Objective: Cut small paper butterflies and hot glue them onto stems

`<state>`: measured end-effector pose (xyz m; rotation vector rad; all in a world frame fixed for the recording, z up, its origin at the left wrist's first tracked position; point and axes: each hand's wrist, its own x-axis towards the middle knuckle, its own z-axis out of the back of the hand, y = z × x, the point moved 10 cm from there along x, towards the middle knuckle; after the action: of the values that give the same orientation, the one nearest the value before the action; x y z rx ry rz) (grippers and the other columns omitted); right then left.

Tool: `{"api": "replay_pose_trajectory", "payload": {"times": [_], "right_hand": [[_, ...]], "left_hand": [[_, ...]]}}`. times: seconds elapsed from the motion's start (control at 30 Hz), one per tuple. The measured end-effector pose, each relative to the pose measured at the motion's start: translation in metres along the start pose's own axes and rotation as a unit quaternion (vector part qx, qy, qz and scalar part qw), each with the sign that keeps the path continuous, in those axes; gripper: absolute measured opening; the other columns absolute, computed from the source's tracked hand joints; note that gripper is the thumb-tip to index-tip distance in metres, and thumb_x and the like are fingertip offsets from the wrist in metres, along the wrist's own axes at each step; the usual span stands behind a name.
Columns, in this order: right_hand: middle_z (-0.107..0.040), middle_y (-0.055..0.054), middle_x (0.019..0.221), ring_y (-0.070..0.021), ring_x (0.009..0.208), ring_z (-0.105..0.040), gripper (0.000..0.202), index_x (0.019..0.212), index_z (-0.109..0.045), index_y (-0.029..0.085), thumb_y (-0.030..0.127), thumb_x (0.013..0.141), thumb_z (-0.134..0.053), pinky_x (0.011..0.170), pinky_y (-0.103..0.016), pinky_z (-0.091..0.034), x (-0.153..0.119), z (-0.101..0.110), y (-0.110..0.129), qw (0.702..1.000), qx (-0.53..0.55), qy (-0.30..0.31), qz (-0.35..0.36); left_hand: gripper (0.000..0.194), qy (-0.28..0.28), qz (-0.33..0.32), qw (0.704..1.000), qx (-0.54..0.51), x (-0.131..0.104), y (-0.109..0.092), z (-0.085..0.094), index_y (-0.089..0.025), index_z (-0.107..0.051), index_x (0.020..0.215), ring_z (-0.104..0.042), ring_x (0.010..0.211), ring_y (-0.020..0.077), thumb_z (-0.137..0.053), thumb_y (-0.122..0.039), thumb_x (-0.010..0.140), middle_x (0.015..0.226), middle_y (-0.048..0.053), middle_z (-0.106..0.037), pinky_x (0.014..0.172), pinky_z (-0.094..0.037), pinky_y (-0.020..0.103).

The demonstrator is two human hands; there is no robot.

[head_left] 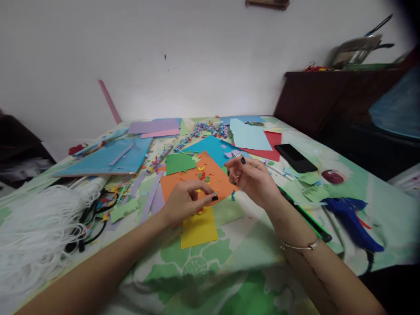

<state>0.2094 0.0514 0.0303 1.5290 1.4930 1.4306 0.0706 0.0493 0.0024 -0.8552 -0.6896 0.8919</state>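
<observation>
At the centre of the frame the left hand (187, 200) pinches a tiny blue paper scrap (215, 194) between thumb and fingertip, low over the orange sheet (183, 181). Just right of it, the right hand (252, 177) hovers with fingers curled loosely; whether it grips anything I cannot tell. A yellow sheet (198, 229) lies below the hands. At lower right rests a blue glue gun (349, 214), a black phone (295, 158) above it, and white cord (36, 227) fills the lower left.
</observation>
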Motion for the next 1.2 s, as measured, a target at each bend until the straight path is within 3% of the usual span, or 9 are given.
{"api": "replay_pose_trajectory", "payload": {"times": [0.13, 0.27, 0.37, 0.5, 0.63, 0.77, 0.87, 1.0, 1.2], "right_hand": [[-0.056, -0.003, 0.069, -0.0127, 0.063, -0.049, 0.032, 0.086, -0.070, 0.017, 0.047, 0.080, -0.060, 0.061, -0.028, -0.043, -0.002, -0.004, 0.000, 1.000, 0.007, 0.010, -0.001], [-0.056, -0.003, 0.070, -0.0123, 0.062, -0.049, 0.032, 0.086, -0.069, 0.017, 0.046, 0.082, -0.056, 0.061, -0.028, -0.043, -0.002, -0.002, 0.002, 1.000, 0.026, 0.012, -0.005], [-0.056, -0.004, 0.072, -0.0132, 0.063, -0.050, 0.029, 0.085, -0.067, 0.017, 0.042, 0.082, -0.054, 0.061, -0.028, -0.043, -0.001, 0.008, 0.012, 0.999, 0.035, -0.013, 0.022], [-0.056, -0.007, 0.075, -0.0164, 0.066, -0.050, 0.031, 0.085, -0.062, 0.019, 0.045, 0.084, -0.045, 0.063, -0.031, -0.044, -0.005, 0.032, 0.037, 0.992, -0.022, -0.095, 0.075], [-0.056, -0.008, 0.079, -0.0164, 0.068, -0.052, 0.028, 0.084, -0.057, 0.022, 0.045, 0.085, -0.041, 0.064, -0.032, -0.045, -0.013, 0.052, 0.057, 0.975, -0.067, -0.167, 0.132], [-0.059, -0.002, 0.072, -0.0119, 0.058, -0.049, 0.015, 0.080, -0.061, 0.022, 0.035, 0.074, -0.063, 0.055, -0.028, -0.041, -0.005, 0.034, 0.030, 0.987, -0.096, -0.110, 0.072], [-0.062, -0.001, 0.067, -0.0112, 0.057, -0.051, 0.008, 0.075, -0.065, 0.019, 0.025, 0.070, -0.067, 0.053, -0.026, -0.039, -0.002, -0.006, -0.014, 0.978, -0.206, 0.019, -0.026], [-0.065, 0.000, 0.066, -0.0100, 0.057, -0.052, 0.003, 0.072, -0.066, 0.017, 0.016, 0.073, -0.064, 0.056, -0.024, -0.036, -0.008, -0.040, -0.048, 0.901, -0.419, 0.113, -0.021], [-0.067, -0.004, 0.077, -0.0125, 0.065, -0.056, 0.006, 0.082, -0.065, 0.016, 0.019, 0.078, -0.063, 0.057, -0.024, -0.035, -0.012, -0.057, -0.068, 0.848, -0.507, 0.152, -0.033]], "left_hand": [[0.042, 0.045, 0.035, 0.998, -0.030, 0.017, -0.014, -0.032, -0.018, -0.062, 0.104, -0.058, 0.043, 0.0079, -0.074, -0.035, 0.067, 0.110, 0.011, -0.068, 0.037, -0.042, 0.020], [0.011, 0.086, 0.061, 0.994, -0.038, 0.036, -0.019, -0.060, -0.013, -0.062, 0.073, -0.061, 0.044, 0.0110, -0.065, -0.023, 0.071, 0.075, 0.008, -0.071, 0.039, -0.042, 0.019], [0.015, 0.102, 0.076, 0.989, -0.074, 0.043, -0.016, -0.065, -0.012, -0.063, 0.069, -0.063, 0.047, 0.0124, -0.056, -0.022, 0.077, 0.070, 0.007, -0.069, 0.038, -0.041, 0.018], [0.023, 0.059, 0.064, 0.996, -0.020, 0.050, -0.002, -0.035, -0.013, -0.066, 0.071, -0.062, 0.046, 0.0121, -0.053, -0.030, 0.081, 0.068, 0.007, -0.070, 0.039, -0.041, 0.019], [0.021, -0.050, 0.051, 0.996, 0.055, 0.052, 0.019, 0.030, -0.017, -0.072, 0.073, -0.058, 0.046, 0.0117, -0.058, -0.032, 0.077, 0.064, 0.003, -0.069, 0.041, -0.038, 0.020], [0.016, -0.144, 0.035, 0.985, 0.088, 0.039, 0.038, 0.090, -0.021, -0.077, 0.075, -0.059, 0.061, 0.0163, -0.070, -0.033, 0.066, 0.066, 0.002, -0.070, 0.050, -0.040, 0.023], [0.024, -0.093, 0.093, 0.991, 0.035, 0.025, 0.068, 0.097, -0.019, -0.077, 0.078, -0.062, 0.070, 0.0200, -0.075, -0.036, 0.061, 0.073, 0.006, -0.073, 0.062, -0.045, 0.027], [0.029, -0.024, 0.145, 0.988, 0.047, 0.009, 0.088, 0.089, -0.019, -0.076, 0.083, -0.063, 0.073, 0.0219, -0.075, -0.032, 0.057, 0.082, 0.008, -0.074, 0.066, -0.047, 0.030], [0.022, -0.120, -0.010, 0.966, 0.230, -0.004, 0.029, 0.087, -0.020, -0.071, 0.085, -0.056, 0.082, 0.0199, -0.068, -0.025, 0.064, 0.093, 0.006, -0.063, 0.076, -0.045, 0.031]]}}
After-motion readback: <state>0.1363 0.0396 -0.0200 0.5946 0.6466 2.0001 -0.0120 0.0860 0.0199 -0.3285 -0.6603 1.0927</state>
